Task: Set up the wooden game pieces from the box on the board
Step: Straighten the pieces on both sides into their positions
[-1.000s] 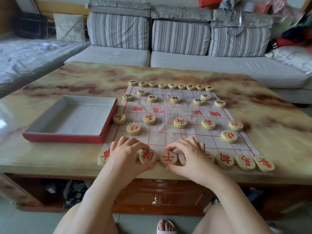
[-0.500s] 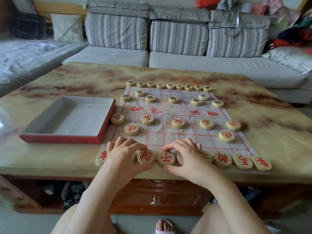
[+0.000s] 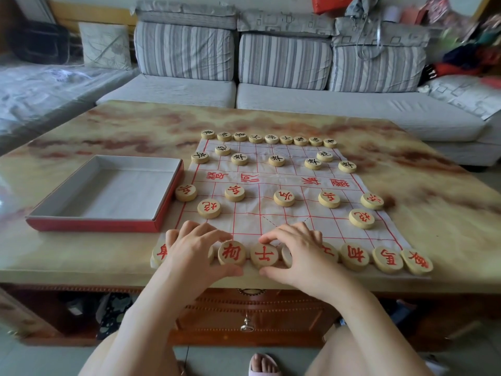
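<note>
Both hands are nudging the near-edge row: left hand (image 3: 195, 248) pinching one piece (image 3: 232, 252), right hand (image 3: 295, 249) curling over another (image 3: 264, 255); a slip risks knocking pieces off the table (image 3: 433, 202).

Striped sofa (image 3: 284, 85) behind marbled table (image 3: 406, 169)

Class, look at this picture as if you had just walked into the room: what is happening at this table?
A person is laying out Chinese chess. Both hands rest on the near row of red-marked pieces: the left hand beside the piece at, the right hand beside the one at. The black-marked pieces already stand across the far side of the cloth board. The red box to the left is empty, so the setup looks almost finished.
</note>
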### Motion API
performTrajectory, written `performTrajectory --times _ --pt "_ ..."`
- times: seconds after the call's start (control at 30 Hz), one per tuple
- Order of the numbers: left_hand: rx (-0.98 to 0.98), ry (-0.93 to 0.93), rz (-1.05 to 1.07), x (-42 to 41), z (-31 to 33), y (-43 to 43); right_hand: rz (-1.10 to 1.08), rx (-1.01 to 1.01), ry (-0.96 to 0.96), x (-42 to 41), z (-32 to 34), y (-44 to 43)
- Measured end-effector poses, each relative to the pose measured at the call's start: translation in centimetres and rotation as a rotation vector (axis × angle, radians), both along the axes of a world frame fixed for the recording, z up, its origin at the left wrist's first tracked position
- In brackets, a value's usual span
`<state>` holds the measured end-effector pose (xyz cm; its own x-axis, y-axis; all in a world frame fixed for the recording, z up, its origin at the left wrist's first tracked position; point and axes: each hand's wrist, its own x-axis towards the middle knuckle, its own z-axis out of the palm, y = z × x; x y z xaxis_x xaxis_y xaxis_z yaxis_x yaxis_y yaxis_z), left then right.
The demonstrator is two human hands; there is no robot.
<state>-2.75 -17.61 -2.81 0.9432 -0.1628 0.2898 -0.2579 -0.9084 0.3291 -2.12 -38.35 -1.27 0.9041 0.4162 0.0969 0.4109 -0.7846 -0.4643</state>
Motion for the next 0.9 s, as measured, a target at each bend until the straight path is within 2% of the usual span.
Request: performTrajectory --times 0.13,0.23,0.37,0.47,0.6,0.73,0.9 --pt "-0.040 -0.020 -0.037 -0.1 0.1 0.0 -0.036 0.078 0.001 -0.3 0.9 -0.7" --pt "-0.101 -0.040 -0.096 0.0 0.5 -0.6 -0.125 0.139 0.084 -0.5 2.3 -2.5" --pt "-0.114 -0.047 -0.149 0.3 0.6 -2.0 -0.170 0.101 0.182 -0.2 4.0 -5.2" --pt "-0.111 -0.033 -0.176 0.4 1.4 -4.0 -0.188 0.036 0.159 -0.2 4.6 -6.7" --pt "0.039 0.056 -0.285 0.8 3.1 -6.8 -0.219 0.014 0.178 -0.3 3.9 -8.1" --pt "0.037 0.114 -0.415 1.9 3.4 -8.2 -0.209 -0.003 0.234 -0.3 2.7 -8.7" --pt "0.017 0.085 -0.412 2.1 1.3 -8.1 -0.168 -0.003 0.164 -0.8 1.3 -9.2"
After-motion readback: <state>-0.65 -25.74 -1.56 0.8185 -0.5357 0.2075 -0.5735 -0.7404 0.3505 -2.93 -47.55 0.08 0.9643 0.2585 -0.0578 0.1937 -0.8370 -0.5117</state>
